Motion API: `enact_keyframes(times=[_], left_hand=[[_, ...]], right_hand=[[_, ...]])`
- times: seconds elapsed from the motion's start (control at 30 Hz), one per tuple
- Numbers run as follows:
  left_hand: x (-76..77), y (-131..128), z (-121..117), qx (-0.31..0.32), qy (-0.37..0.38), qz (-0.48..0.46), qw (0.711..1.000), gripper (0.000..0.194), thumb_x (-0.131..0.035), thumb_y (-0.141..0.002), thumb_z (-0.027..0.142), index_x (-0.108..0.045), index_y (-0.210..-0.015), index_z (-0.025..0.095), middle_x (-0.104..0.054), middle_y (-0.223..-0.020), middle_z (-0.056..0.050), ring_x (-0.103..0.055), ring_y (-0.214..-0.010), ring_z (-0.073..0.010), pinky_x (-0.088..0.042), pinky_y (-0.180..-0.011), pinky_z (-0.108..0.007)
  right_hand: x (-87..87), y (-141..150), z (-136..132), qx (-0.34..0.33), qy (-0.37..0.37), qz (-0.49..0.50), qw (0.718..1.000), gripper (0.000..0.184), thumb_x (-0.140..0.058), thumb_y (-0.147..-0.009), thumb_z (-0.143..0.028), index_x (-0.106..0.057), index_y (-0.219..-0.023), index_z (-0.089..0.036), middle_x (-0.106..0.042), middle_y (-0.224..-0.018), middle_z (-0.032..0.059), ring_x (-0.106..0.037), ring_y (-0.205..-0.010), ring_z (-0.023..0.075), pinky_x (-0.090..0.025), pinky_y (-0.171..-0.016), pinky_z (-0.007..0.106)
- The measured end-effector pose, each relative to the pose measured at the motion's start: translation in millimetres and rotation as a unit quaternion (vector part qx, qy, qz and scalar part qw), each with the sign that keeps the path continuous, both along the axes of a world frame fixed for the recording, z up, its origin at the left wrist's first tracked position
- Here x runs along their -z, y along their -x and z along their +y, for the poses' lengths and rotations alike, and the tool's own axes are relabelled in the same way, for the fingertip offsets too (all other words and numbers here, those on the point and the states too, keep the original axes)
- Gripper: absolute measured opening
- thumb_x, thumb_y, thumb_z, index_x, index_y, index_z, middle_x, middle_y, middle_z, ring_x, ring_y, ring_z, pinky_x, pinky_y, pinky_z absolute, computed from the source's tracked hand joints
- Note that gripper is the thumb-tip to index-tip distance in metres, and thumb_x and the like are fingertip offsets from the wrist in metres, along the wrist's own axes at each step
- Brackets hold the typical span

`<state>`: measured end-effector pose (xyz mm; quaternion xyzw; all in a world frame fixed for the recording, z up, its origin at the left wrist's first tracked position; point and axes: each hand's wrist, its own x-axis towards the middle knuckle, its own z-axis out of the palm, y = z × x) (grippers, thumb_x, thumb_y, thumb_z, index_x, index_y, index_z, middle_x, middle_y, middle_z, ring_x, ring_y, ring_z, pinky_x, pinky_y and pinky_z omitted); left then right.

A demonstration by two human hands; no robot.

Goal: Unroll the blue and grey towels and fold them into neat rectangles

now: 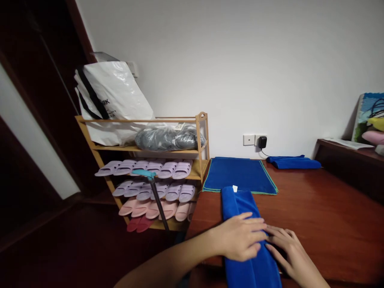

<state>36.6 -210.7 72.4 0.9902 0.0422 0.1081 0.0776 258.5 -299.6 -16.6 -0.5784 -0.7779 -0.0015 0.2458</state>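
A bright blue cloth (240, 272), folded into a long strip with a small white tag at its far end, lies on the reddish-brown table and runs toward me. Across its middle rests my left hand (244, 236), fingers stretched out to the right over the fabric. My right hand (288, 248) touches the strip's right edge, its fingers spread and its fingertips close to those of the left. Just beyond the strip, a darker blue cloth with green edging (240, 174) is spread flat. Another folded blue cloth (294, 162) sits by the wall.
The wooden table (330, 224) meets a white wall with a socket and black plug (262, 142). A rack (201, 144) on the left holds several slippers, a white bag (120, 92) and a plastic-wrapped bundle (171, 137). A blue-topped pole (159, 200) leans before it. A raised shelf (348, 168) borders the right.
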Motion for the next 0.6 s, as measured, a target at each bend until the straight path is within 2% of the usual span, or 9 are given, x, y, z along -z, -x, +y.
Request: enact_keyframes(times=[0.1, 0.23, 0.4, 0.5, 0.6], left_hand=[[11.5, -7.6, -4.4, 0.017, 0.019, 0.058, 0.998, 0.044, -0.043, -0.094, 0.035, -0.043, -0.136, 0.020, -0.044, -0.142, -0.009, -0.037, -0.133, -0.0231, -0.026, -0.109, -0.045], [18.1, 20.6, -1.8, -0.042, 0.038, 0.052, 0.997, 0.046, -0.047, -0.091, 0.031, -0.043, -0.137, 0.025, -0.039, -0.146, -0.007, -0.036, -0.133, -0.0254, -0.026, -0.109, -0.046], [-0.6, 82.0, -3.9, -0.120, 0.087, 0.047, 0.988, 0.048, -0.052, -0.086, 0.024, -0.049, -0.133, 0.032, -0.047, -0.141, 0.000, -0.040, -0.130, -0.0226, -0.020, -0.113, -0.042], [-13.3, 112.2, -6.2, -0.170, 0.115, 0.046, 0.978, 0.045, -0.051, -0.086, 0.022, -0.051, -0.129, 0.034, -0.049, -0.139, 0.002, -0.041, -0.130, -0.0223, -0.025, -0.111, -0.040], [-13.6, 128.2, -5.0, -0.205, 0.115, 0.024, 0.972, 0.032, -0.049, -0.088, 0.023, -0.058, -0.118, 0.031, -0.056, -0.131, 0.001, -0.048, -0.122, -0.0218, -0.034, -0.106, -0.036]], right_hand=[[-1.2, 0.8, -1.2, 0.016, -0.002, -0.007, 1.000, 0.029, -0.045, -0.091, -0.039, -0.065, -0.110, -0.031, -0.058, -0.127, 0.0039, -0.053, -0.118, 0.0220, -0.043, -0.095, 0.042], [-3.8, 2.5, -1.6, 0.033, 0.008, -0.015, 0.999, 0.027, -0.045, -0.091, -0.040, -0.066, -0.106, -0.032, -0.059, -0.126, 0.0012, -0.054, -0.118, 0.0215, -0.043, -0.095, 0.042], [-0.9, -0.1, 0.9, 0.027, -0.009, -0.014, 0.999, 0.027, -0.047, -0.090, -0.039, -0.066, -0.108, -0.034, -0.060, -0.125, 0.0014, -0.054, -0.117, 0.0224, -0.045, -0.093, 0.041], [2.7, -2.1, 2.2, 0.023, -0.012, -0.015, 1.000, 0.027, -0.047, -0.090, -0.040, -0.066, -0.108, -0.036, -0.060, -0.124, -0.0003, -0.054, -0.118, 0.0220, -0.046, -0.093, 0.042], [4.2, -2.2, 2.3, 0.026, -0.011, -0.011, 1.000, 0.026, -0.047, -0.090, -0.041, -0.066, -0.107, -0.036, -0.060, -0.125, -0.0020, -0.053, -0.118, 0.0209, -0.046, -0.093, 0.041]])
